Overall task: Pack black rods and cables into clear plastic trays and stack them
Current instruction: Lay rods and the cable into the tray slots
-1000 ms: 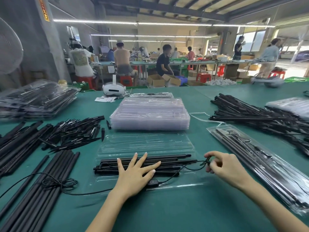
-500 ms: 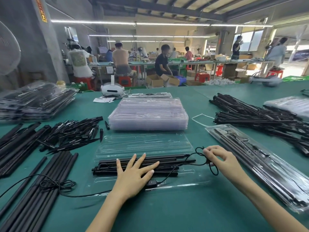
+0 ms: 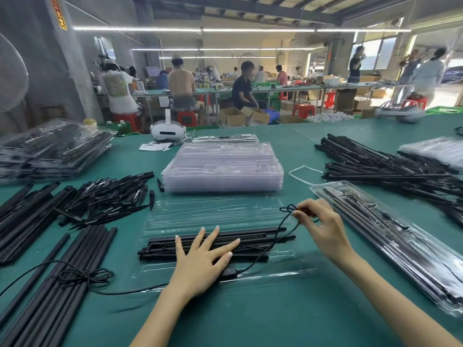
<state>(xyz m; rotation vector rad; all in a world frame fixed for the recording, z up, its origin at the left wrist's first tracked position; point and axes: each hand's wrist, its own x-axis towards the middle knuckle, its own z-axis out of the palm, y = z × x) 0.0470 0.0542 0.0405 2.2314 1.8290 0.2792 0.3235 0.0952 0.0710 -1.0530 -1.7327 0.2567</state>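
An open clear plastic tray [image 3: 215,214] lies on the green table in front of me. Several black rods [image 3: 258,236] rest in its near half. My left hand [image 3: 203,259] lies flat on the rods, fingers spread, pressing them down. A thin black cable [image 3: 278,236] runs from an inline switch [image 3: 228,271] by my left hand up to my right hand [image 3: 323,226], which pinches a small coil of it above the tray's right end. More cable [image 3: 85,275] trails left across loose rods.
A stack of empty clear trays [image 3: 223,169] stands behind the open one. Filled trays lie at right [image 3: 390,236] and far left [image 3: 52,149]. Loose black rods [image 3: 50,284] and short spikes [image 3: 105,196] cover the left; a rod pile [image 3: 390,169] sits at right. People work beyond the table.
My right hand has lifted the cable loop up and away from the table, toward the tray's far right corner. My left hand stays flat on the rods.
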